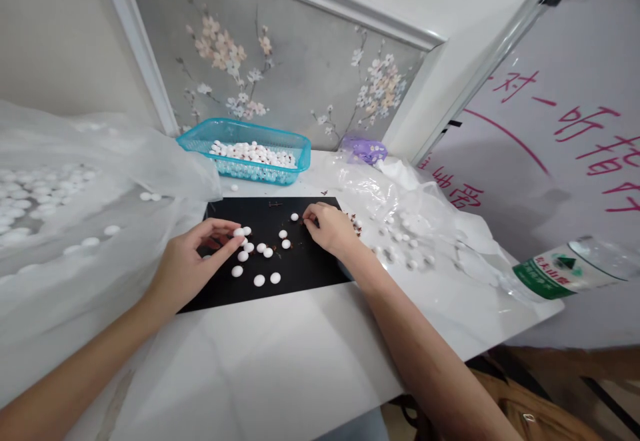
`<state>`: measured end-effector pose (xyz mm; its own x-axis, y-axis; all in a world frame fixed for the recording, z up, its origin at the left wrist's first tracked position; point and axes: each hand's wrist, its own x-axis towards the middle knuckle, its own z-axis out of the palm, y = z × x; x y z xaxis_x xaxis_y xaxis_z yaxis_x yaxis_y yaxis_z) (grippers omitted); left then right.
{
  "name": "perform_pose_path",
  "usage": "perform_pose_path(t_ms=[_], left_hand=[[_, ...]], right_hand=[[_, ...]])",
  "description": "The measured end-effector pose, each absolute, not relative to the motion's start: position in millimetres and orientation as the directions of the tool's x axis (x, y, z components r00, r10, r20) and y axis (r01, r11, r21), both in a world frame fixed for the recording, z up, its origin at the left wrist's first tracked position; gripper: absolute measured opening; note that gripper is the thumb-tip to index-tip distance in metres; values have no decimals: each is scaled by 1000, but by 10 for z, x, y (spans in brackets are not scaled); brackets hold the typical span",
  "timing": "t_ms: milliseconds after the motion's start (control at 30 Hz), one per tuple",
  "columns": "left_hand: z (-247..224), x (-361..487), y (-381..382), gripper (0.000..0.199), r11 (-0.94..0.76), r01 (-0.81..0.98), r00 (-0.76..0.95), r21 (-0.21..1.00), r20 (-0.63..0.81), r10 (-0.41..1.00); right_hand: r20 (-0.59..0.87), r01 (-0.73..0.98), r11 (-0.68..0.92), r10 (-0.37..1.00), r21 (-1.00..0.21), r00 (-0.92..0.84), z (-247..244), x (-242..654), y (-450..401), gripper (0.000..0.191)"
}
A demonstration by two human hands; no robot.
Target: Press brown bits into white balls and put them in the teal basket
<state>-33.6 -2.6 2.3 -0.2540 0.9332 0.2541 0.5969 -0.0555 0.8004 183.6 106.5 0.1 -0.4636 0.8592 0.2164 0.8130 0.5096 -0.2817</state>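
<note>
White round pieces [259, 280] lie about 12 strong on a black mat [305, 274] on the bench [280, 347]. On my feed, a heap sits in a blue plastic basket [190, 135] behind the mat, and many more lie spread on clear plastic sheets [425, 207] to both sides. The left hand [193, 264] has its fingers [227, 227] narrow at 1 piece; I cannot tell whether they hold it. The right hand [327, 226] curls narrow over dark brown bits [356, 224] at the mat's edge, and I cannot tell whether it grips any.
</note>
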Motion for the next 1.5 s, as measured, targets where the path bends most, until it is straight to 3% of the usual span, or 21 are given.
perform_pose_path(t_ms=[267,433,800,1100,1300,1500], left_hand=[[53,-364,-15,34,-34,481,-307,876,205,929],[143,-336,-39,33,-2,475,-325,880,178,929],[144,-322,-56,34,0,432,-311,902,149,939],[210,-246,-64,33,3,332,-279,943,95,956],[209,-195,-57,39,-11,337,-229,941,93,969],[196,-204,-68,41,23,360,-166,933,40,985]], right_hand=[[241,804,516,855,-296,-459,26,1833,1038,24],[323,768,514,853,-381,-411,28,1818,1038,30],[359,722,506,858,-472,-367,7,1800,1036,25],[557,420,674,739,-608,-380,9,1539,671,25],[605,218,700,704,-680,-371,-10,1412,434,26],[575,215,687,709,-694,-409,-16,1400,377,23]])
